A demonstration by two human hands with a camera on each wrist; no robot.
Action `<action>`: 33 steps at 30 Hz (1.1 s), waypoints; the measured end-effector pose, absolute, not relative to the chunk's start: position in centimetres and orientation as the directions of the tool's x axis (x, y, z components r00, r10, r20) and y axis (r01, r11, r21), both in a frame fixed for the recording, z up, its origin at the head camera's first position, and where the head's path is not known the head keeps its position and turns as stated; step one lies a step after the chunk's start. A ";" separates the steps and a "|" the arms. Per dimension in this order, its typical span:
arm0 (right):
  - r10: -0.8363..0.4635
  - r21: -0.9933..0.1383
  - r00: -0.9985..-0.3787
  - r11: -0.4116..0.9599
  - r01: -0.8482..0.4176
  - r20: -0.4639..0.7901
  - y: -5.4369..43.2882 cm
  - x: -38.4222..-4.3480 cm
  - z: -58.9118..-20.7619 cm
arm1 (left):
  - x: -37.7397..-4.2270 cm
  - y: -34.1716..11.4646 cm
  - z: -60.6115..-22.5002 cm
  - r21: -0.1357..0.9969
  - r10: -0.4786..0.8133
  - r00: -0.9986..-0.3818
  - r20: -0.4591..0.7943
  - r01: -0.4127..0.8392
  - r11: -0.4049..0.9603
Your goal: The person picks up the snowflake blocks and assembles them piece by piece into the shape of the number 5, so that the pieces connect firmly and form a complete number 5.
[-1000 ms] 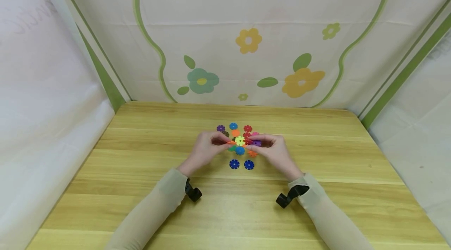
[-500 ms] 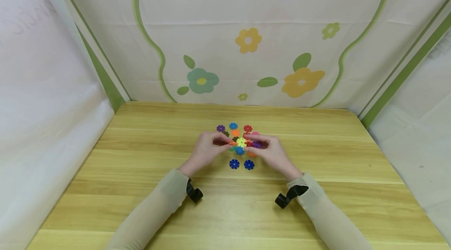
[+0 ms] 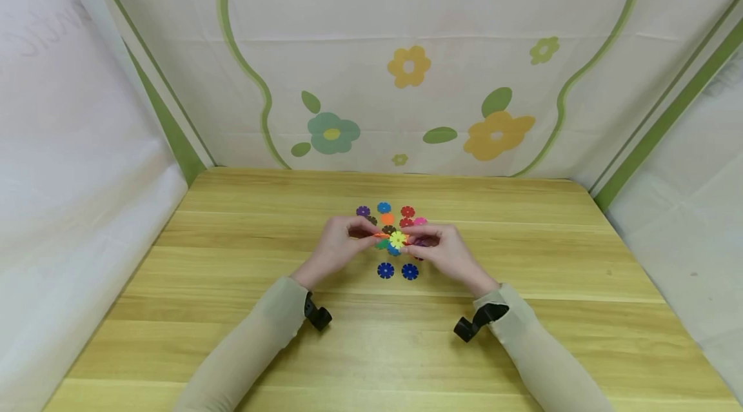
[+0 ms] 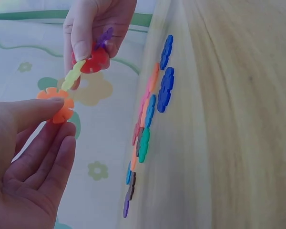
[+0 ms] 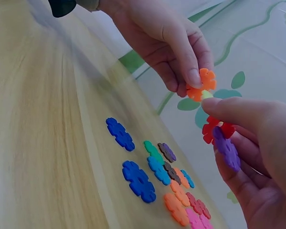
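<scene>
Several notched, flower-shaped plastic discs are joined in a chain between the two hands, above the table. My left hand [image 3: 333, 252] pinches an orange disc [image 4: 63, 112] between thumb and fingers. Joined to its edge is a yellow disc [image 3: 397, 240], which stands at an angle to it. My right hand [image 3: 454, 254] grips the chain where the yellow disc meets a red disc [image 4: 96, 62], with its thumb over part of the yellow one. A purple disc [image 5: 226, 149] extends from the red one beside the right fingers.
Loose discs lie on the wooden table [image 3: 371, 347] under and behind the hands. Two dark blue discs, one left [image 3: 386, 271] and one right [image 3: 409, 271], lie nearest the person. A light blue disc [image 3: 384, 207] lies farther back. Printed cloth [image 3: 348, 70] encloses the table.
The yellow disc has moved slightly down toward the person and tilted, along with the right fingers. The left hand has stayed almost still on the orange disc.
</scene>
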State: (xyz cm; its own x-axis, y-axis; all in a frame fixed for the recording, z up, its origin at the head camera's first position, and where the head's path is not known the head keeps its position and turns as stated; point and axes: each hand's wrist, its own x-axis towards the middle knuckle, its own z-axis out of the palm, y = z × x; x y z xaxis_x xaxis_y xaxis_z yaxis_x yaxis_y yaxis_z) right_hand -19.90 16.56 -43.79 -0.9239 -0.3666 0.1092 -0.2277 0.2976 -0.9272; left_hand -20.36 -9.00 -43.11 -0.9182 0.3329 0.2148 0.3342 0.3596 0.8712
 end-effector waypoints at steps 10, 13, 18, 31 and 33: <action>-0.420 -0.919 -0.904 0.318 -0.233 0.084 16.9 -20.2 -43.8 | -20.5 -9.1 -42.9 0.855 0.404 -0.894 0.196 0.358 0.376; -0.419 -0.922 -0.905 0.315 -0.224 0.077 16.7 -20.2 -43.8 | -20.5 -9.0 -43.0 0.850 0.405 -0.892 0.198 0.362 0.382; -0.412 -0.927 -0.908 0.303 -0.219 0.080 16.4 -20.2 -43.9 | -20.5 -8.9 -43.2 0.850 0.404 -0.893 0.200 0.363 0.381; -0.495 -0.937 -0.869 0.296 -0.188 0.018 17.0 -20.1 -43.3 | -20.6 -9.2 -43.3 0.875 0.508 -0.839 0.193 0.382 0.298; -0.501 -0.936 -0.866 0.299 -0.187 0.013 17.0 -20.1 -43.3 | -20.5 -9.2 -43.3 0.880 0.510 -0.839 0.190 0.376 0.289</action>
